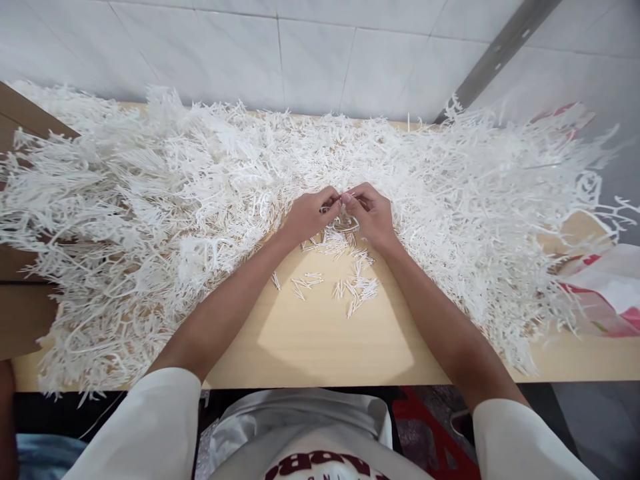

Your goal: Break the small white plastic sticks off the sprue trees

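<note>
Evidently we pinch narrow, left hand + right hand, on white piece, likely for control | loose sticks nearside of hands | pile flanking, probably for reach

On my remote feed I count one left hand, one right hand, mid-frame; two white sleeves, bottom; one table, lower centre; one grey strip, upper right. White branched pieces, loose white sticks: too many to count.
</note>
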Available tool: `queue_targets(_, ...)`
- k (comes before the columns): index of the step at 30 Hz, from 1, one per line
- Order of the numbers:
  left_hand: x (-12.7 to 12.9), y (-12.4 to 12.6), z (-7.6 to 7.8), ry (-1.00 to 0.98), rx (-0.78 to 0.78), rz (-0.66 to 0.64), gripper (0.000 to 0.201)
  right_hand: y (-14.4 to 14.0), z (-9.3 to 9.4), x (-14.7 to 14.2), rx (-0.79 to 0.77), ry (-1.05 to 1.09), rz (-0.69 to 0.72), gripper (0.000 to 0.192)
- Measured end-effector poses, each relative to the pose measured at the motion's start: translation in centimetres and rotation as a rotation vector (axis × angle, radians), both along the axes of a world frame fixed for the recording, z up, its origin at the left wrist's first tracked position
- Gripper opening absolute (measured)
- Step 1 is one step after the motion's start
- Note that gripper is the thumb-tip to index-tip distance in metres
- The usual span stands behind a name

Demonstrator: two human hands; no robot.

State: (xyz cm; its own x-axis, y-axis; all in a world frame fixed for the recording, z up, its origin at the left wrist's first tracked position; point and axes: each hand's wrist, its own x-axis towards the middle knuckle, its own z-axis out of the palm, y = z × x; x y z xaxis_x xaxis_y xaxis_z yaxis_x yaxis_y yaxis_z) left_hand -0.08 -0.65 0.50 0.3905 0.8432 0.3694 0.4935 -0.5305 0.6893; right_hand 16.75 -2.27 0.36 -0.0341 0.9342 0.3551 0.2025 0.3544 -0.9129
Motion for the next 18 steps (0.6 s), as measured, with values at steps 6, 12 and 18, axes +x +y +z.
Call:
queue_targets(6,-0.51,0.70,-0.17,-0.242,-0.107,0.151,0.020,-0.77,0.36,-0.14,-0.018,0.019,0.031,0.033)
queue_targets(12,-0.44,0.37,-0.18,-0.171,-0.079,-0.009,0.022,-0.19,-0.13,-0.21,-0.049,0.105,-0.037,0.037)
queue_targets(18,-0.40,0.27,-0.27,-0.052,0.018,-0.014,0.024,-0.20,0.45,-0.47,-0.083,0.033,0.032,0.037)
